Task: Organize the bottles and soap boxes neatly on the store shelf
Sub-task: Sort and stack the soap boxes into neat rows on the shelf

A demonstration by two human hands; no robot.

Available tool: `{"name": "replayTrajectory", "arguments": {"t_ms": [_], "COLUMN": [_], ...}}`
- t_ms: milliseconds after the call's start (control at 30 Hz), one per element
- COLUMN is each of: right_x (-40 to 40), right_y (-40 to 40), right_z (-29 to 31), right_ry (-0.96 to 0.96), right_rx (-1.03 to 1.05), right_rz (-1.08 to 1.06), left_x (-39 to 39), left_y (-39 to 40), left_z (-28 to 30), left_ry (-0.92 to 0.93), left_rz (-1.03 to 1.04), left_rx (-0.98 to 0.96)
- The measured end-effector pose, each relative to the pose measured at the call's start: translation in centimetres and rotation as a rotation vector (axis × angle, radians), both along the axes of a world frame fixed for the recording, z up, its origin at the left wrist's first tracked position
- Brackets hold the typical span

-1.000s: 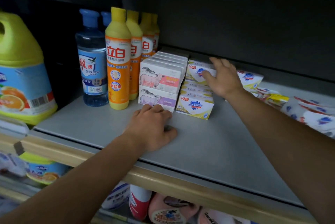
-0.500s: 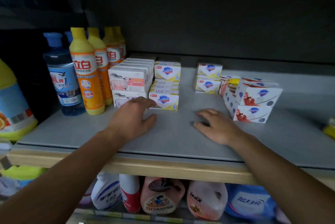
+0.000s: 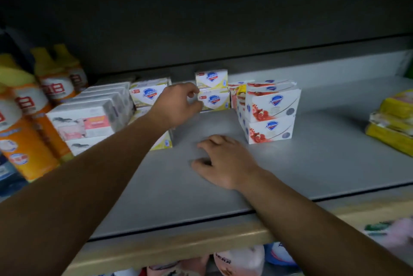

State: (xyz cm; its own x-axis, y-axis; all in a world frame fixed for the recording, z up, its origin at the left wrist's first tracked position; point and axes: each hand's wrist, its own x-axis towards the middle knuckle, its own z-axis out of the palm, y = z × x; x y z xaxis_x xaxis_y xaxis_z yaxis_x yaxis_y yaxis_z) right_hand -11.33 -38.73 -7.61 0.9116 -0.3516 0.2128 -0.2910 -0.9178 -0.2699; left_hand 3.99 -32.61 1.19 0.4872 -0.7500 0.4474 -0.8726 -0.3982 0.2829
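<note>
My left hand [image 3: 178, 103] reaches to the back middle of the grey shelf [image 3: 312, 164]; its finger and thumb pinch the left end of the lower yellow-white soap box [image 3: 216, 100]. A matching box [image 3: 212, 78] is stacked on top of that one. My right hand [image 3: 221, 161] rests on the bare shelf in front, fingers loosely curled, holding nothing. More yellow-white soap boxes [image 3: 149, 93] stand left of my left hand. White soap boxes with a sheep picture [image 3: 89, 119] and orange-yellow bottles [image 3: 29, 119] fill the left side, blurred.
Red-and-white soap boxes [image 3: 271, 106] are stacked two high just right of the pinched box. Yellow packets [image 3: 393, 119] lie at the far right. The shelf's beige front edge [image 3: 178, 246] runs below my arms, with bottles [image 3: 241, 262] on the shelf underneath.
My left hand has left the front of the sheep boxes and gone back and right to the two stacked yellow-white boxes. My right hand stays resting on the shelf. The view has shifted right.
</note>
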Motion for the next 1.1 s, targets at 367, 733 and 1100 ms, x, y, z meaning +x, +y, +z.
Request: {"name": "replayTrajectory", "arguments": {"t_ms": [367,733,1100], "right_x": [0.2,-0.1,-0.9], "right_y": [0.3,0.4,0.9], "right_z": [-0.4,0.2,1.7], "right_ry": [-0.071,-0.042,-0.052], "right_rx": [0.023,0.044,0.108], "right_rz": [-0.012,-0.004,-0.017], "left_x": [4.4,0.7,-5.5], "left_y": [-9.7,-5.1,13.3], "left_z": [-2.3,0.6,-2.4], "left_ry": [-0.022,-0.027,0.71], "left_rz": [0.141,0.092,0.018], "left_rx": [0.266,0.045,-0.547]}}
